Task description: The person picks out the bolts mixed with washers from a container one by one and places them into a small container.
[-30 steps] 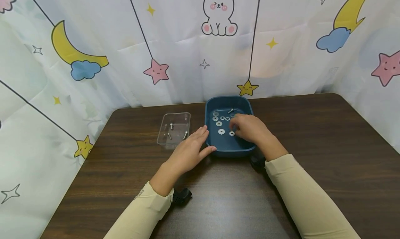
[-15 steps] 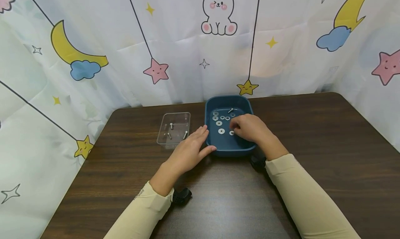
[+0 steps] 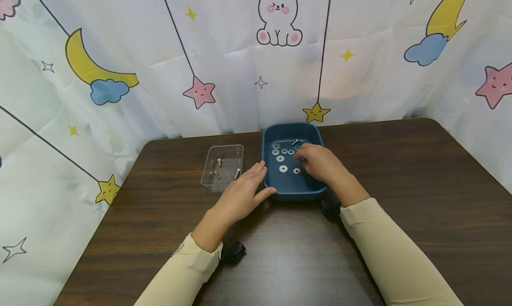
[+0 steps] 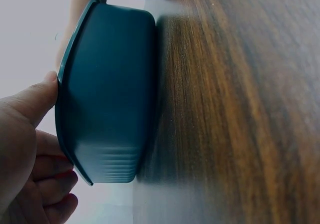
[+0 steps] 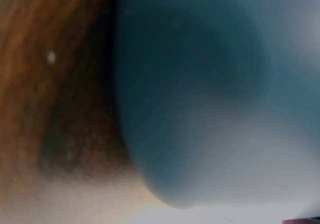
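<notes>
My left hand [image 3: 246,191] lies along the left side of a blue plastic tray [image 3: 294,195], its fingers straight in the head view. In the left wrist view the thumb and fingers touch the rim of the tray [image 4: 107,79]. My right hand [image 3: 320,162] reaches over the tray's right side with bent fingers and pinches a small shiny metal screw [image 3: 303,159], mostly hidden by the fingers. On the tray floor lie several flat washers [image 3: 283,168] and another screw [image 3: 295,142]. The right wrist view is blurred and filled by the tray's outer wall [image 5: 175,99].
A clear plastic box [image 3: 222,145] with several screws [image 3: 219,162] stands left of the tray. Both sit on a dark wooden table [image 3: 168,199], near its back edge. A white patterned curtain [image 3: 240,106] hangs behind.
My right hand's fingers have lifted and shifted slightly, and a small metal screw now shows at them. The left hand and the tray have stayed in place.
</notes>
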`<state>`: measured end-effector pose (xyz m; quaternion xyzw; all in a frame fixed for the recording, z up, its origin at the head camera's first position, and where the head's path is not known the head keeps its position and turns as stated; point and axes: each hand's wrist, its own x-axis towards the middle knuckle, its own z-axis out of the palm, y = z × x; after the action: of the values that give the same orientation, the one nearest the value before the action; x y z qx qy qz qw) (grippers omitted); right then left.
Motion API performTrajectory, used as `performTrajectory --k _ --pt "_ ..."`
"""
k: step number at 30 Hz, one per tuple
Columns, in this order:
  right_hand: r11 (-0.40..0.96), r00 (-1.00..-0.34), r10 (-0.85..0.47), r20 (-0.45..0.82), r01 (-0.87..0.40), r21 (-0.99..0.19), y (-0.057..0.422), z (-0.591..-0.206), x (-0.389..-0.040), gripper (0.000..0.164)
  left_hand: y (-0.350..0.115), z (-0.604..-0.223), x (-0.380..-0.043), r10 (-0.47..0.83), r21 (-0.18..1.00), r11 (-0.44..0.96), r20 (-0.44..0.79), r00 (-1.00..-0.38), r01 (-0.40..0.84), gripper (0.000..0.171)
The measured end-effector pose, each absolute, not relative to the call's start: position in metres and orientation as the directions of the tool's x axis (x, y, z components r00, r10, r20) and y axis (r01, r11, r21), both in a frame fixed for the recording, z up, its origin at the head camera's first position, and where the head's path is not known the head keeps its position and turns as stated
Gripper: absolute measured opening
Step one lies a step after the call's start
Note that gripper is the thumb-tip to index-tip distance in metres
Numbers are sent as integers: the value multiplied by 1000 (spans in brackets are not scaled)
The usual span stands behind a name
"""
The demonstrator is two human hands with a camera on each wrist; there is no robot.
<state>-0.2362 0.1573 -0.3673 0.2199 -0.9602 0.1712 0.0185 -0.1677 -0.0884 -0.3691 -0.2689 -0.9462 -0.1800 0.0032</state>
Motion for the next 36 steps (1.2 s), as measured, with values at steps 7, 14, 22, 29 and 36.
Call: performTrajectory --k 7,14,22,29,36 --pt "834 -900 -421 115 -434 -342 159 -367 -236 24 -89 -369 -166 505 339 793 101 -857 507 73" --pt "810 -888 -433 153 -458 -366 160 -363 -230 25 -89 -369 -167 515 343 786 98 -852 514 73" --pt "758 -865 -464 189 -499 -421 143 -351 -218 25 -89 -368 -166 513 348 787 90 -854 509 73" --pt "690 -874 -393 287 -486 -536 119 -356 -206 15 -90 -369 -166 521 357 777 98 -848 519 71" --pt "665 -894 -317 317 -448 -597 105 -364 -202 17 -92 -370 -167 528 355 770 112 -842 530 71"
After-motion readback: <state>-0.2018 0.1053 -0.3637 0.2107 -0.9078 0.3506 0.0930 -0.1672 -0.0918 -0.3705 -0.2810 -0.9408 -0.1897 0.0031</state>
